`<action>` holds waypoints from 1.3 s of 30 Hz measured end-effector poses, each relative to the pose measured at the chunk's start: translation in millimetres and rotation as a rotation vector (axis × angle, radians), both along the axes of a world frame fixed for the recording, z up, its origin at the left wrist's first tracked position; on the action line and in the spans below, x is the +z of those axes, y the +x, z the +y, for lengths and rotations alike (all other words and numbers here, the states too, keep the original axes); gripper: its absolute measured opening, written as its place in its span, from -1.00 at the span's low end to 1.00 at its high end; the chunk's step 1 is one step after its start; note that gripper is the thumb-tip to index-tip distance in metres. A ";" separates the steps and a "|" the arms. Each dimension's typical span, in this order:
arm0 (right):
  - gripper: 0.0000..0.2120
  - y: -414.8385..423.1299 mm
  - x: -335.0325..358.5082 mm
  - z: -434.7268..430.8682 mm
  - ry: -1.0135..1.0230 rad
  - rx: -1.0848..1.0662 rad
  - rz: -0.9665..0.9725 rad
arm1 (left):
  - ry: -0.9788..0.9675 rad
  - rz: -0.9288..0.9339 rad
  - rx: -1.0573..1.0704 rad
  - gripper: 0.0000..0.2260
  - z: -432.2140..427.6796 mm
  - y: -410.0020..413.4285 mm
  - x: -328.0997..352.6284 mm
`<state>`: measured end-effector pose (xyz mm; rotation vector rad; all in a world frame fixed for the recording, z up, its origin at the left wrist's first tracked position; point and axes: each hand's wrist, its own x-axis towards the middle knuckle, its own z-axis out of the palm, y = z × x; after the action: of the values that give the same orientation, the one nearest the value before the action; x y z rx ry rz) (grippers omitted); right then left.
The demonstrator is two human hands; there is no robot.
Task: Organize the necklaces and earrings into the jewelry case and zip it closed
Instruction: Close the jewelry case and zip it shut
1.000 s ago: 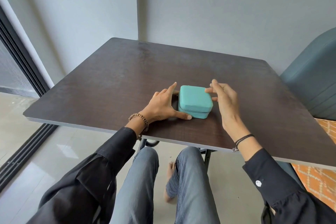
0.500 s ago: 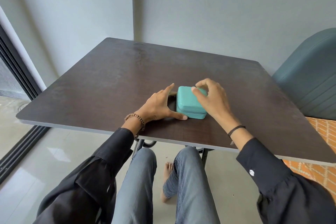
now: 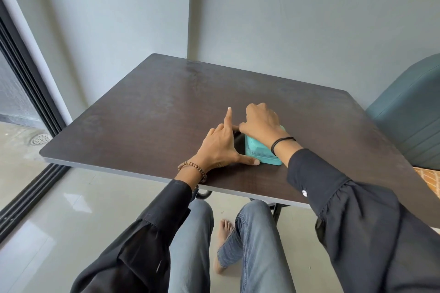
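Left hand [image 3: 219,147] open, thumb against jewelry case [image 3: 258,153], right hand [image 3: 260,123] gripping its top

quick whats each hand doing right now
Left hand: open, thumb touching the case.
Right hand: closed, fingers curled on the case's far corner; what they pinch is hidden.
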<state>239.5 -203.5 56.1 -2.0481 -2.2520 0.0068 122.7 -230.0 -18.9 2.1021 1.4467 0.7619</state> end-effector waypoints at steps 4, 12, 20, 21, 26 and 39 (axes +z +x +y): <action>-0.79 -5.9 -0.4 1.7 0.014 0.017 -0.042 | -0.003 -0.008 0.005 0.40 -0.6 -0.5 -0.3; -0.80 -10.4 1.6 10.9 -0.048 0.043 -0.133 | -0.005 -0.004 0.008 0.38 -1.4 -1.1 1.1; -0.72 -18.2 -3.4 19.6 -0.078 0.021 -0.138 | -0.013 -0.017 0.014 0.40 -1.6 -1.0 1.7; -0.75 -17.7 -2.9 20.1 -0.070 0.021 -0.130 | -0.015 -0.019 0.013 0.40 -2.3 -0.6 2.1; -0.92 -11.6 7.3 26.1 -0.037 0.052 -0.068 | -0.024 -0.026 -0.014 0.37 -1.8 -1.1 2.4; -0.84 -23.1 3.2 -6.3 0.070 0.262 -0.167 | -0.054 -0.051 -0.032 0.42 0.4 -0.5 3.7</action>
<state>216.3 -209.8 59.3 -1.7658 -2.5645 -0.2275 122.1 -229.6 -15.2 2.0459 1.3884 0.7498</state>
